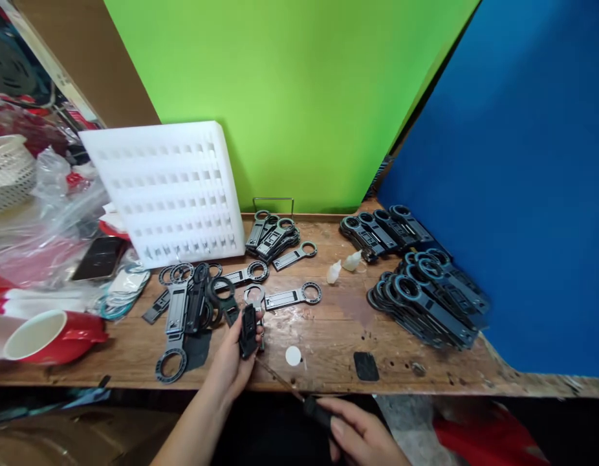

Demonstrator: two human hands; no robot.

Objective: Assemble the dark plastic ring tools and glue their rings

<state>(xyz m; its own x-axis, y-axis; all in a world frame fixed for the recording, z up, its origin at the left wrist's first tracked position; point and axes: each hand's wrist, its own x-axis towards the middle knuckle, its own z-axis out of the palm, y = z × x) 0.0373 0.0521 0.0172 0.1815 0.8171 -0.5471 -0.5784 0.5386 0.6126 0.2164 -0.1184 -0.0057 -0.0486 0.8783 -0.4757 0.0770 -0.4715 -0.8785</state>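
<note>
Right hand and left hand stand apart, both clamped. Right: closed around the smooth black handle of a thin-shafted tool, shaft angled leftward. Left: gripping a black oblong part above the scuffed wooden bench, near side. Alongside: flat white disc. Beyond: flat ring-ended plates, heaped left and right; two translucent tapered bottles. Far left: white foam-like block, rows of slots, before a smooth green panel.

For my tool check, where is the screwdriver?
In the head view, the screwdriver is at bottom centre, by the table edge, in the right hand, pointing toward the left hand.
</note>
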